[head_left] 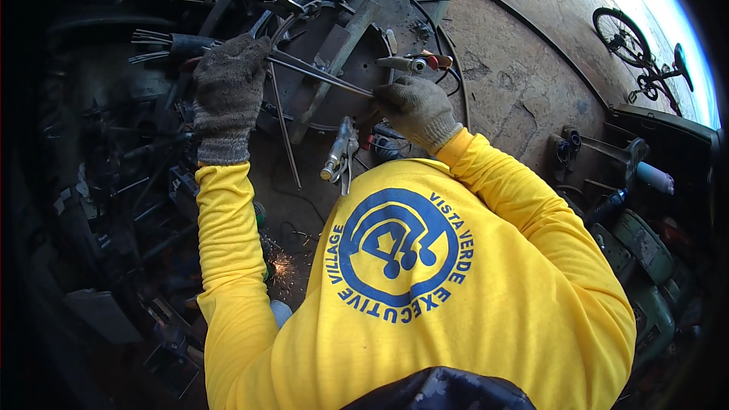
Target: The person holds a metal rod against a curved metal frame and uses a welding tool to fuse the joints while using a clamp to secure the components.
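My left hand (230, 99), in a dirty grey knit glove, is closed around one end of a few thin metal rods (323, 76). The gloved right hand (418, 108) pinches their other end, so they slant between both hands. Beneath them lies a dark steel workpiece (364, 26) with a curved edge and a flat bar (334, 72) across it. One pair of locking pliers (342, 149) sits just left of my right hand. Another pair of locking pliers (414, 63) lies just beyond it. A thin rod (282, 129) hangs down beside my left hand.
Orange sparks (282, 266) fly low beside my left forearm. Dark tubes holding several rods (171, 44) and cluttered metal scrap (144, 182) fill the left side. A black cable (531, 26) crosses the concrete floor (501, 83). At far right are a bicycle (626, 42) and green metal cases (645, 247).
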Demonstrator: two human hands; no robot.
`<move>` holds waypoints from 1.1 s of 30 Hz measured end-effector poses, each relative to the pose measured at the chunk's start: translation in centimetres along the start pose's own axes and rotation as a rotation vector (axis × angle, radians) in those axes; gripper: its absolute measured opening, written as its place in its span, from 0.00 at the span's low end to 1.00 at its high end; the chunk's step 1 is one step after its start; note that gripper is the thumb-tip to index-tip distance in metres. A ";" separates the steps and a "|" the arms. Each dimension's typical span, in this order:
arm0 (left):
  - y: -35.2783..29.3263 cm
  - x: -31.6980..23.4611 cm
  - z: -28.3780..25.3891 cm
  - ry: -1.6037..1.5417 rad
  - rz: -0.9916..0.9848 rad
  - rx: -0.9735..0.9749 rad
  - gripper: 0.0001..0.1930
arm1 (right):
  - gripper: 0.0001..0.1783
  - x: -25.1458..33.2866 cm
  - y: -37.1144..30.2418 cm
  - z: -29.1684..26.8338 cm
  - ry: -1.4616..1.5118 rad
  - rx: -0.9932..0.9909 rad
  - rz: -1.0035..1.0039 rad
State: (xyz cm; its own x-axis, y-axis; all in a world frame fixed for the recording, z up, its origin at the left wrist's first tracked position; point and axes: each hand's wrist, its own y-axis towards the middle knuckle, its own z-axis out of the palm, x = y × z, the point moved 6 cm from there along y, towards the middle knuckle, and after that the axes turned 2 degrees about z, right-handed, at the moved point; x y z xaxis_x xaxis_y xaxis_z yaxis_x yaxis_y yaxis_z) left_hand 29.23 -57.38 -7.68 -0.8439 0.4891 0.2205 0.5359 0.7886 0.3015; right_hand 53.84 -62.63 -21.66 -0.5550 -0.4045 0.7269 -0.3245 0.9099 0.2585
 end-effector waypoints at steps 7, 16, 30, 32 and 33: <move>0.3 0.2 1.1 0.001 -0.009 0.012 0.16 | 0.09 0.1 -0.1 0.0 -0.005 -0.012 0.010; 0.3 0.1 1.5 -0.007 0.002 -0.002 0.16 | 0.09 0.2 -0.1 0.1 -0.017 0.009 0.025; 1.1 -7.5 -1.6 -0.177 0.110 0.038 0.21 | 0.09 0.2 0.0 0.5 -0.005 -0.002 0.012; 0.9 -8.9 -0.6 -0.231 0.144 0.047 0.21 | 0.09 0.2 0.0 0.2 -0.009 -0.003 0.038; 0.6 -9.1 0.3 -0.232 0.151 0.041 0.21 | 0.09 0.3 0.0 0.0 -0.016 -0.001 0.016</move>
State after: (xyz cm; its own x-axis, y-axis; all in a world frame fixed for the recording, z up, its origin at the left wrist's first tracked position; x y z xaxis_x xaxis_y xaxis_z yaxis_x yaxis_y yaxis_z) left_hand 37.21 -61.19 -9.75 -0.7408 0.6705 0.0406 0.6583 0.7126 0.2426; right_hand 53.66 -62.72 -21.46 -0.5725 -0.3912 0.7206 -0.3148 0.9163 0.2474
